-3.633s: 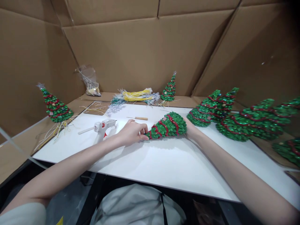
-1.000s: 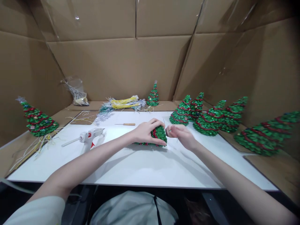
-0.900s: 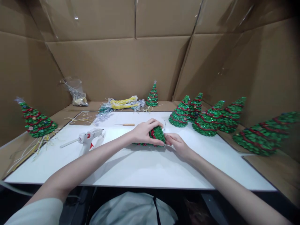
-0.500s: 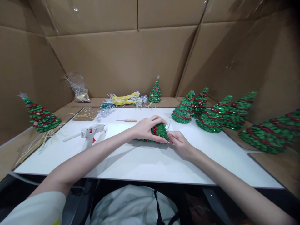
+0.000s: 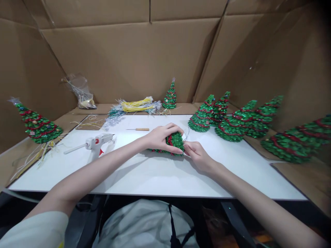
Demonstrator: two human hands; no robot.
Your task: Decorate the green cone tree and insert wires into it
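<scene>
Mid-table [image 5: 160, 172]: sequin tree [image 5: 176, 141] lies on its side, left hand [image 5: 161, 137] clasping it, right hand [image 5: 196, 155] fingers pinching thin wire at its base. Likely light, sequins fragile; grip cone body.

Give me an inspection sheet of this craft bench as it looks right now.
Surface: white board lying on a cardboard-lined bench.
Job's things: small green sequin tree lying on its side on the board.
Hands: left hand cupped over the tree; right hand pinching at its end, where a thin wire curls up.
Clutter: glue gun, awl with wooden handle, bundle of yellow and silver picks, plastic bag, finished trees at right, one at left, one at the back.
Cables: glue gun cord not visible.
Surroundings: cardboard walls on three sides.
</scene>
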